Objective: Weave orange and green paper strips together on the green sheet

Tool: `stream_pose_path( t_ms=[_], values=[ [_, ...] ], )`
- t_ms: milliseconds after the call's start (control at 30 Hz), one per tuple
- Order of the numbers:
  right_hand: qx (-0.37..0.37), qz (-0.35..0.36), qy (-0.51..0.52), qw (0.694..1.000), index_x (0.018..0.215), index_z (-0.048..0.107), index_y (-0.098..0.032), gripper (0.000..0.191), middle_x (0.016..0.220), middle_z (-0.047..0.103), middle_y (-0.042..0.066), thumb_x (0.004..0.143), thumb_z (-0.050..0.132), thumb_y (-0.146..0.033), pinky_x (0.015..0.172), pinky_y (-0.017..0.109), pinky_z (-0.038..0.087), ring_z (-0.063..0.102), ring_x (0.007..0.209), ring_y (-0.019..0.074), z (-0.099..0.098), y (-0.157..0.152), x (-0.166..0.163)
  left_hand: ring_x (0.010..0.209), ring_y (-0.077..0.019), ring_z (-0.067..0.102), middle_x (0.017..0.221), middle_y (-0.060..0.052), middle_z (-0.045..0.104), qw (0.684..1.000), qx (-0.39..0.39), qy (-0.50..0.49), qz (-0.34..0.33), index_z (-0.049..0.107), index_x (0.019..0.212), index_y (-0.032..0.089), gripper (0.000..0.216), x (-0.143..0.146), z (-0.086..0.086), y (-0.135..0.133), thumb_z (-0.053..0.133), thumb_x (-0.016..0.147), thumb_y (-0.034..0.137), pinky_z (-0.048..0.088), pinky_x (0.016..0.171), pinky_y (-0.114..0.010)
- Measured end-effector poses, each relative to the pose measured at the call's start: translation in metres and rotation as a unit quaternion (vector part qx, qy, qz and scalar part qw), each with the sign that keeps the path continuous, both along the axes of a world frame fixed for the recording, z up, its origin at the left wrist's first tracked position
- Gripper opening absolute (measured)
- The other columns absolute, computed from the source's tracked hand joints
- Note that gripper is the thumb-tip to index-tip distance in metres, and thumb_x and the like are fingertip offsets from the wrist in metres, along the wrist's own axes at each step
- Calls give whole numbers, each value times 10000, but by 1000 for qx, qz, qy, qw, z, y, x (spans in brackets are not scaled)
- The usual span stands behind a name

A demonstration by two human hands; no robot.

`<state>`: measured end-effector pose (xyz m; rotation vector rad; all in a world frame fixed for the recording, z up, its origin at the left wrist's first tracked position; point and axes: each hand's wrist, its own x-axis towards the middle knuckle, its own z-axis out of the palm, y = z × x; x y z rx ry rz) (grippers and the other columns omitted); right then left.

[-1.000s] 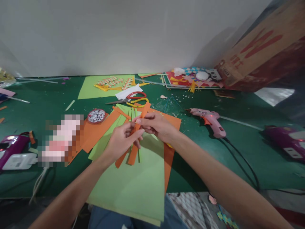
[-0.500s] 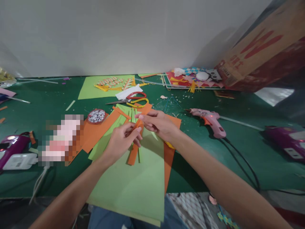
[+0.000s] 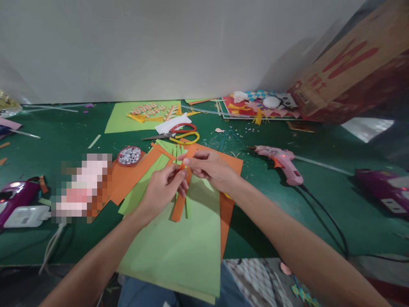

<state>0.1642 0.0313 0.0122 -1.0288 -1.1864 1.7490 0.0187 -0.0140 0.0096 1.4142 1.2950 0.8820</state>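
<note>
Above the stacked paper, my left hand [image 3: 166, 181] pinches a small piece of orange paper strip [image 3: 182, 166] between thumb and fingers. My right hand [image 3: 206, 167] is closed on the same piece from the other side, its thumb almost touching the left thumb. A bit of light green shows at the pinch; the rest of the piece is hidden by the fingers. Beneath the hands, a wide orange strip [image 3: 178, 209] and a thin green strip [image 3: 188, 207] lie on the light green sheets [image 3: 172, 247]. Scissors [image 3: 182, 134] with red and yellow handles rest just beyond.
A pink glue gun [image 3: 284, 160] with a lit red light lies right. On the left are a round case of googly eyes [image 3: 129, 156] and a white plug [image 3: 27, 216]. Finished paper crafts [image 3: 153, 111] and a paper bag [image 3: 345, 64] stand at the back.
My right hand has moved slightly left and down, closer to my left hand. The orange strip between them shows less length now. My left hand has hardly moved.
</note>
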Motion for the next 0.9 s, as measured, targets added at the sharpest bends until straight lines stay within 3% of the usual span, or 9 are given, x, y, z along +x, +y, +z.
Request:
stream_pose_path(
  t_ms=[367,667,900],
  values=[
    [24,-16,24,999,504,469,-173,416,429,395,-80,555,806,-413,406,232,169,300,402,33,-13,-4,-9,475,-108,592,605,15,609,999,14,32,-5,568,815,168,208,-1,-4,1,478,873,346,461,494,-220],
    [21,-5,23,1000,673,628,-155,320,444,382,-97,560,800,-400,418,233,154,277,414,32,-3,-3,-3,476,-105,585,583,20,605,999,30,38,-3,526,738,175,217,-1,-5,2,447,882,317,443,494,-220],
    [26,-12,21,999,512,498,-168,412,418,380,-85,565,793,-451,412,236,165,285,396,31,-10,-4,-7,478,-98,594,597,24,615,998,36,51,-2,551,779,170,182,-1,-5,1,476,873,307,456,501,-207]
  ],
)
